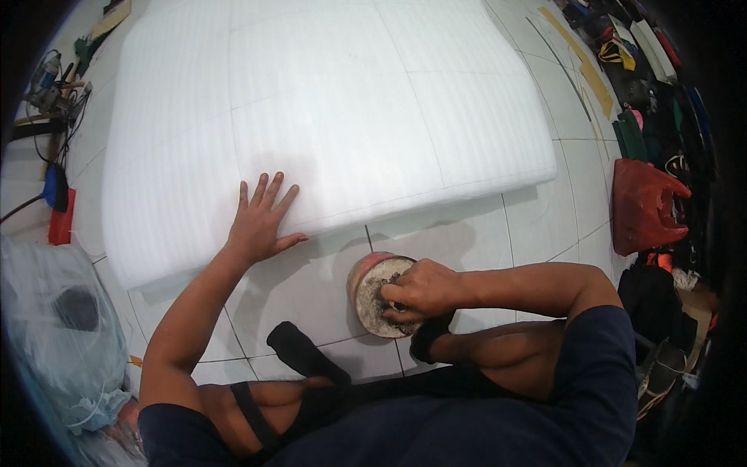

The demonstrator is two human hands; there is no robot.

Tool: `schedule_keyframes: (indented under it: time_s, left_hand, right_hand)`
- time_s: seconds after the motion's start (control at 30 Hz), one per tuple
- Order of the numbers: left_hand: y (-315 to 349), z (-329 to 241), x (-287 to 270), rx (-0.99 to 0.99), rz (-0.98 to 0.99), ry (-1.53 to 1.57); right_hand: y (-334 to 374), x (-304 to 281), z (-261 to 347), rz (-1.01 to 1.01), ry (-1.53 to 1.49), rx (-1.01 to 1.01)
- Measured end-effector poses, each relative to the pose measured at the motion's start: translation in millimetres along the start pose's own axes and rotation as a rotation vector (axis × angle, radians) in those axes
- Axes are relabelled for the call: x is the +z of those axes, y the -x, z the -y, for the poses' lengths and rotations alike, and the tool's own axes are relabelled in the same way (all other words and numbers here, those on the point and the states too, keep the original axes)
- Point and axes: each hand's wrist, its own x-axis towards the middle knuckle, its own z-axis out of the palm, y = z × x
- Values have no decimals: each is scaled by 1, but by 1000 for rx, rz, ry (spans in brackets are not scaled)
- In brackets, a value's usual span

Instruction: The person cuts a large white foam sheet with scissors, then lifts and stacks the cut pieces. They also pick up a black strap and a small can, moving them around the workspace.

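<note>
A large white foam sheet [327,101] with faint drawn lines covers a thick slab on the floor. My left hand [261,222] lies flat on its near part, fingers spread, holding nothing. Just off the sheet's near edge stands a round, reddish tin [364,272] with a crusted, pale grey top. Over the tin's top is my right hand [420,289], its fingers curled together at the dark middle. Whatever those fingers grip is hidden beneath them.
White floor tiles [537,222] surround the slab. On the left are a clear plastic bag [62,327], a blue brush [54,188] and a corded power tool [48,86]. A red plastic bag [650,206] and piled items line the right. My black-socked foot [303,350] is near the tin.
</note>
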Motion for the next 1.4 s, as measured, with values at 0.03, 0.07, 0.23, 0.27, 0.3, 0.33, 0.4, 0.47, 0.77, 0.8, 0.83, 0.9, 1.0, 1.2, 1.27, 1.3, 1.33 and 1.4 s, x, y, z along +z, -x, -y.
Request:
schedule_keyframes:
  time_s: [0.03,0.07,0.23,0.27,0.3,0.33,0.4,0.47,0.77,0.8,0.83,0.9,1.0,1.2,1.27,1.3,1.33,1.4]
  left_hand:
    - [0,1,0,5,-7,5]
    - [0,2,3,10,-12,13]
    - [-2,6,12,6,-76,-7]
    - [-3,5,12,2,-70,-4]
    - [-3,6,11,-2,-62,-4]
    - [-5,8,9,-5,-55,-4]
    - [-5,6,6,-6,-44,-4]
    - [-6,5,4,-6,-37,4]
    - [-8,17,15,-9,-67,22]
    - [-9,16,14,-12,-59,21]
    - [-10,15,13,-16,-52,20]
    - [-11,13,8,-14,-33,27]
    - [-9,9,1,-7,-24,47]
    - [6,10,3,13,-23,53]
    - [12,12,-1,21,-1,61]
    - [13,16,-3,42,-3,106]
    - [12,21,-6,63,-4,152]
    - [13,31,-12,87,26,236]
  right_hand:
    - [-1,0,-2,-1,14,0]
    - [-1,1,-4,-2,25,2]
    - [-7,7,-9,15,48,-3]
    - [-8,8,-8,33,49,2]
    - [-10,7,-8,48,52,-7]
    - [-12,6,-8,62,56,-16]
    - [-13,5,-7,93,59,-10]
    - [-14,4,-6,135,56,18]
    - [-29,-33,-13,205,-375,258]
    - [-30,-32,-23,184,-294,343]
    - [-30,-24,-38,163,-213,426]
    - [-28,-14,-63,6,43,407]
    - [-21,-12,-79,-252,452,186]
    - [-16,-5,-86,-277,574,173]
    - [-18,-9,-87,-333,621,144]
    - [-20,-11,-88,-361,645,127]
    - [-21,-11,-93,-357,641,126]
    - [-23,-7,-101,-349,618,120]
